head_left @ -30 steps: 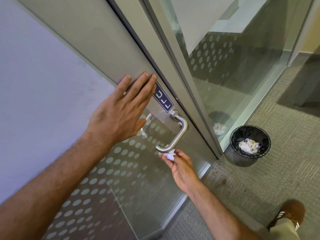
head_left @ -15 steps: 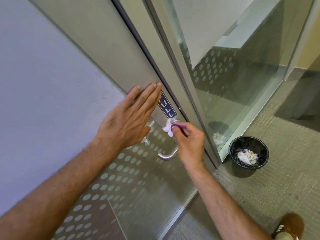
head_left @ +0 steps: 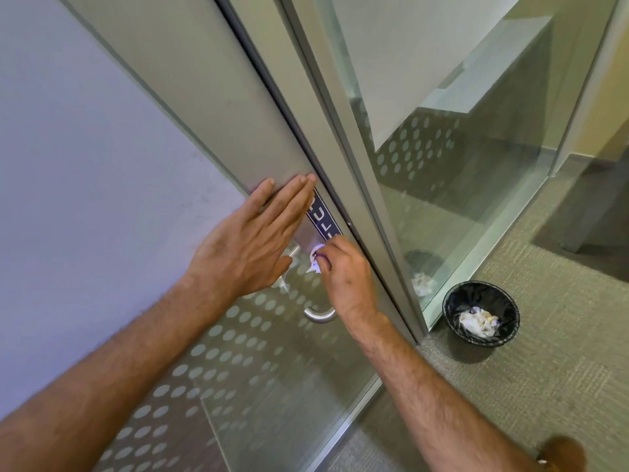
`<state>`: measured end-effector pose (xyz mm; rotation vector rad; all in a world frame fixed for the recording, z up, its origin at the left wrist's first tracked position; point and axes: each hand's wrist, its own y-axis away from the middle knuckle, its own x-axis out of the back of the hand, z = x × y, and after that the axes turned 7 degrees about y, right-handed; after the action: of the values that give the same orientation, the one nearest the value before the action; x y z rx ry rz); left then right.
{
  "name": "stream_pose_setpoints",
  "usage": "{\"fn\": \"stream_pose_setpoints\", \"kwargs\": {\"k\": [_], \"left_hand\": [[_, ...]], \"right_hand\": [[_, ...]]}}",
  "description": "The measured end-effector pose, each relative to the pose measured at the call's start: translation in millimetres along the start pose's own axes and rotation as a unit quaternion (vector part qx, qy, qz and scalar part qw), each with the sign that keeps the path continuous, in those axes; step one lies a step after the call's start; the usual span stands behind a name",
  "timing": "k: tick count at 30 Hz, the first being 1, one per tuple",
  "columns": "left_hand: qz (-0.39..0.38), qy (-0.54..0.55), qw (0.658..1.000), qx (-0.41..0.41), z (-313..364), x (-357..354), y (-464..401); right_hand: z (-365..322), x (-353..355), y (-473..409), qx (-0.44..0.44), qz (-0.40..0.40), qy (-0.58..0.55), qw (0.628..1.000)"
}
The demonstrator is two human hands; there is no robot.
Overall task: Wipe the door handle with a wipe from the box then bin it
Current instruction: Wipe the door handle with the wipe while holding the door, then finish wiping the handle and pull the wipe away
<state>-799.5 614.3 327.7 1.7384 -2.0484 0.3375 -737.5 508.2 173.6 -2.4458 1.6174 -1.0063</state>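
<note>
A brushed-metal door handle [head_left: 319, 315] curves out from the door stile; only its lower bend shows below my right hand. My right hand [head_left: 343, 277] is shut on a small crumpled white wipe [head_left: 314, 261], pressing it against the handle's upper mount just under the blue PULL sign [head_left: 323, 218]. My left hand [head_left: 252, 243] lies flat, fingers together, on the metal door stile [head_left: 204, 97] left of the sign, holding nothing. A round black bin [head_left: 481, 316] with crumpled white wipes inside stands on the carpet to the right. The wipe box is out of view.
The glass door [head_left: 238, 369] has a frosted dot pattern. A fixed glass panel [head_left: 442, 165] stands to the right, reflecting the bin. Grey-green carpet [head_left: 544, 369] covers the floor. My brown shoe [head_left: 561, 453] is at the bottom right corner.
My right hand carried the wipe from the handle's lower end up to its upper mount beneath the sign. My left hand has stayed flat on the door.
</note>
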Motion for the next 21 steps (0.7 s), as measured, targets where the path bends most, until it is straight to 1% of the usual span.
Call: {"fn": "stream_pose_setpoints", "kwargs": {"k": [2, 3, 4, 5, 7, 9, 11, 13, 16, 19, 21], "left_hand": [[0.001, 0.004, 1.000, 0.001, 0.4, -0.5, 0.4], [-0.001, 0.008, 1.000, 0.002, 0.6, -0.8, 1.2], [-0.001, 0.015, 1.000, 0.003, 0.6, -1.4, 2.0], [-0.004, 0.021, 1.000, 0.005, 0.1, -0.8, 2.6], [-0.009, 0.056, 0.998, 0.018, -1.3, 4.0, 2.6], [0.020, 0.153, 0.986, 0.065, 2.8, 14.3, 1.0], [0.055, 0.262, 0.957, 0.112, 17.9, 25.3, 0.3], [0.060, 0.338, 0.929, 0.140, 44.0, 36.3, -0.3], [0.004, 0.453, 0.875, 0.171, 86.0, 48.9, -8.0], [-0.037, 0.523, 0.823, 0.216, 118.2, 54.9, -28.3], [-0.061, 0.554, 0.795, 0.240, 134.0, 57.5, -45.6]], "right_hand": [[5.4, 7.4, -4.6, -0.022, -0.047, 0.001, 0.999], [7.1, 13.6, -6.7, -0.050, -0.060, -0.013, 0.997], [8.2, 22.0, -7.9, -0.078, -0.064, -0.025, 0.995], [9.6, 31.6, -8.6, -0.087, -0.055, -0.028, 0.994], [13.0, 56.3, -8.5, -0.059, -0.030, -0.010, 0.998], [17.2, 85.9, -9.2, -0.047, -0.032, -0.006, 0.998], [23.2, 112.0, -12.1, -0.029, -0.040, 0.016, 0.999], [27.7, 135.7, -13.0, -0.001, -0.058, 0.031, 0.998], [39.1, 164.4, -12.5, 0.054, -0.106, 0.026, 0.993], [58.9, 184.0, -25.6, 0.111, -0.150, 0.049, 0.981], [79.1, 189.7, -39.4, 0.139, -0.187, 0.071, 0.970]]}}
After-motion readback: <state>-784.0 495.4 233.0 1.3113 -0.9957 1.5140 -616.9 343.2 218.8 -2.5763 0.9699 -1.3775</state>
